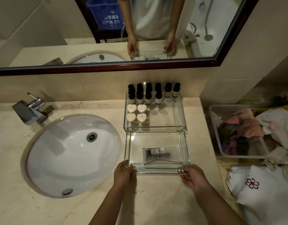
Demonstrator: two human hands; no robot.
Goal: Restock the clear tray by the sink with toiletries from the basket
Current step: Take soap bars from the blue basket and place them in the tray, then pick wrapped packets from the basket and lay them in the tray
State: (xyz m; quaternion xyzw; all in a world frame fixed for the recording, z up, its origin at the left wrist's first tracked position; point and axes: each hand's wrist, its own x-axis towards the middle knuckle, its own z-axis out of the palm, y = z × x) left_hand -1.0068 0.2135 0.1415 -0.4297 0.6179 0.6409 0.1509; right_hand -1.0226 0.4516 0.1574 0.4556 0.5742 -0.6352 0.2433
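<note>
The left hand point(123, 173) and right hand point(194, 177) each grip one near corner of the near clear tray point(136, 150), fingers curled round the rim. A grip at both corners keeps the tray level and square to the bench point(156, 200) edge.

Taking this tray as centre:
- 12 o'clock: a second clear tray point(169, 117), touching or just beside it, holds dark bottles point(149, 95) in rows at its far side and four heart-shaped soaps point(136, 112) in front of them. Tall items at the back leave low items reachable.
- 9 o'clock: the sink point(72, 153).
- 3 o'clock: a plastic bin point(216, 130) of cloths.

Inside the held tray lies one flat packet point(161, 153); most of the floor is bare, so restocking is probably at an early stage here.

The blue basket point(106, 13) shows only in the mirror, behind the person.
</note>
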